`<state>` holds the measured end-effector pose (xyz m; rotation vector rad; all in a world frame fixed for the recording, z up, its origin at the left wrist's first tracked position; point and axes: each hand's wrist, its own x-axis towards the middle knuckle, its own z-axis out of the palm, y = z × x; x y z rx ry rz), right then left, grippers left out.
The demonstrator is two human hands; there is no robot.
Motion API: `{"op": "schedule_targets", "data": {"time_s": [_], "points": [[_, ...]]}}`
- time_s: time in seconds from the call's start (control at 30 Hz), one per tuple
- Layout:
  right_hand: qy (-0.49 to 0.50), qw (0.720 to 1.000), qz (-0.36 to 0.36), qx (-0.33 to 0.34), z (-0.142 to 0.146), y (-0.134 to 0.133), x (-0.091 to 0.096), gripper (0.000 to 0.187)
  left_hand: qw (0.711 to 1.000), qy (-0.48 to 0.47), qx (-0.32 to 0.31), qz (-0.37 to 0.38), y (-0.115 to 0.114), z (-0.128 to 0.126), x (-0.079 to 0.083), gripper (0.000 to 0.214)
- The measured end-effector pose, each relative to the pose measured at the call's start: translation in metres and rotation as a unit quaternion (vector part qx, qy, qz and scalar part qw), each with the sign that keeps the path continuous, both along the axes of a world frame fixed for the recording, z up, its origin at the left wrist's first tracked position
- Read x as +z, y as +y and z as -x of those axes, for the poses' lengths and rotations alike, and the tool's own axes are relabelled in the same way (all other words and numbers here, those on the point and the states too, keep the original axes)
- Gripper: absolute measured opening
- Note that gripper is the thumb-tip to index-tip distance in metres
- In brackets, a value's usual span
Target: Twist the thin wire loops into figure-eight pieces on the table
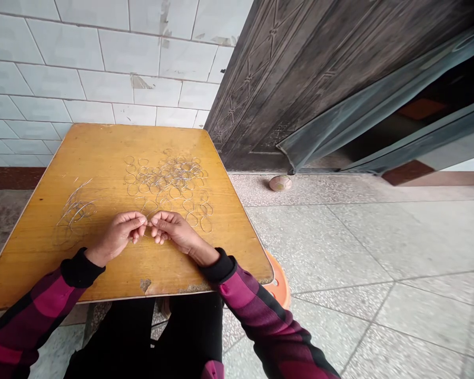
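Observation:
My left hand (125,231) and my right hand (169,228) meet above the near half of the wooden table (114,273). Both pinch a thin wire loop (148,207) between thumb and fingertips; its upper curve shows just beyond the fingers, while the ends are hidden in the grip. Past my hands lies a spread pile of wire rings (174,176), overlapping one another, with several looser ones toward the right. Left of my left hand is a small heap of curved wire pieces (77,210), some of them nearly straight.
A white tiled wall (95,84) borders the table's far edge. To the right stand a dark carved door (268,79) and a hanging curtain (339,121). A round ball-like object (280,183) rests by the doorway. An orange stool (279,279) sits partly under the table's right side.

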<state>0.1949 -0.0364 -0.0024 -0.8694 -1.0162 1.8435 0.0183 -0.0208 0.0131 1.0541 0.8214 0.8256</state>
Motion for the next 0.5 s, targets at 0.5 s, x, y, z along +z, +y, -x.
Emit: {"op": "schedule_targets", "data": {"time_s": [0.5], "points": [[-0.075,0.972,-0.159,-0.157,0.0025,0.0001,0.0025,0.027,0.986,0.112,-0.045,-0.113,0.0046,0.0084,0.0037,0.023]]}}
